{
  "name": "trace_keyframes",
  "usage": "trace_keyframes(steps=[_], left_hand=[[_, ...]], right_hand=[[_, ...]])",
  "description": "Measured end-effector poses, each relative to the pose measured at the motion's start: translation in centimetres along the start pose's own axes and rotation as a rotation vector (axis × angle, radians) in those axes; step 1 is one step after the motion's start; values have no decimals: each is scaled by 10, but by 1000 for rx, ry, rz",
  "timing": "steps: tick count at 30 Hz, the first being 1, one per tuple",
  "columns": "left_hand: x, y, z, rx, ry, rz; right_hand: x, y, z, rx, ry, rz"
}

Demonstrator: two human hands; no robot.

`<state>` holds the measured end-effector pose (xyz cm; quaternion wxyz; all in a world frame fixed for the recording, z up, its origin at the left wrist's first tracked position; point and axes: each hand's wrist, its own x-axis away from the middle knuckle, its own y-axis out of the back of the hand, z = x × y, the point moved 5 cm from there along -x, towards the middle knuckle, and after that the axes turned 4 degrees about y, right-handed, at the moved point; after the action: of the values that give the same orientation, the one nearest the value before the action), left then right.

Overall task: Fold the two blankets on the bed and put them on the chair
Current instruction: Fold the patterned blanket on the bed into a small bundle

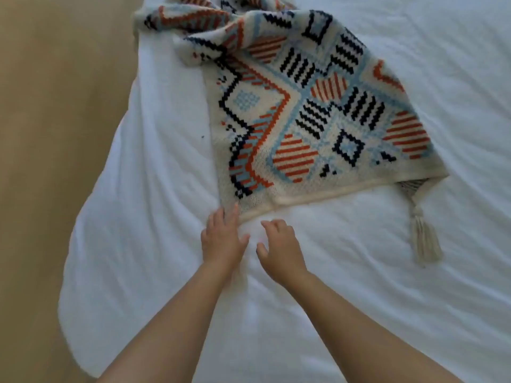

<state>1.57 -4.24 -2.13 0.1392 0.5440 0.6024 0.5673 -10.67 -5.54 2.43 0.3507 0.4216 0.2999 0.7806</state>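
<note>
A knitted blanket [304, 106] with an orange, navy and light-blue geometric pattern on cream lies on the white bed [359, 272]. Its far end is bunched near the bed's top left edge. Its near hem lies flat, with a cream tassel [425, 239] at the right corner. My left hand [222, 240] is flat with fingers spread, its fingertips touching the blanket's near left corner. My right hand [279, 248] hovers just below the hem with fingers loosely curled, holding nothing. Only one blanket shows, and no chair is in view.
The white bedding is wrinkled, and its rounded corner hangs toward the tan floor [41, 161] on the left. White bedding extends to the right and toward me.
</note>
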Motion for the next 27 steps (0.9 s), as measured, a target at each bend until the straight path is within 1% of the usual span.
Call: trace_keyframes(steps=[1,3,4,5,7,8,9,10,12,16,18,19,20,23,27], left_hand=[[-5,1,-1,-77,-40,-8],[-13,2,3,-47,-93,-72],[-18,6,7,59,-99,-91],[-20,10,11,195,-82,-66],[-18,24,23,476,-20,-21],[-15,36,28,572,-1,-36],[-10,47,33,607,-2,-50],[-4,57,38,632,-6,-55],[9,74,52,690,30,-33],[26,102,95,990,315,60],[34,116,121,1123,420,55],[39,123,134,1148,444,33],[45,129,147,1129,446,-2],[67,137,182,932,412,-85],[98,137,242,869,517,-117]], right_hand=[[-9,-2,4,29,25,-17],[-23,-5,10,92,59,-47],[-29,-4,14,120,61,-63],[-36,-4,15,166,66,-107],[-43,-3,22,277,129,-282],[-45,-1,27,311,148,-360],[-47,-1,32,348,173,-408],[-50,-1,40,373,192,-412],[-53,-5,57,382,255,-379],[-51,-17,106,341,440,-276],[-44,-25,131,309,527,-239],[-41,-31,142,287,565,-219],[-37,-36,153,263,595,-198],[-23,-56,188,216,705,-137],[15,-92,233,158,820,18]])
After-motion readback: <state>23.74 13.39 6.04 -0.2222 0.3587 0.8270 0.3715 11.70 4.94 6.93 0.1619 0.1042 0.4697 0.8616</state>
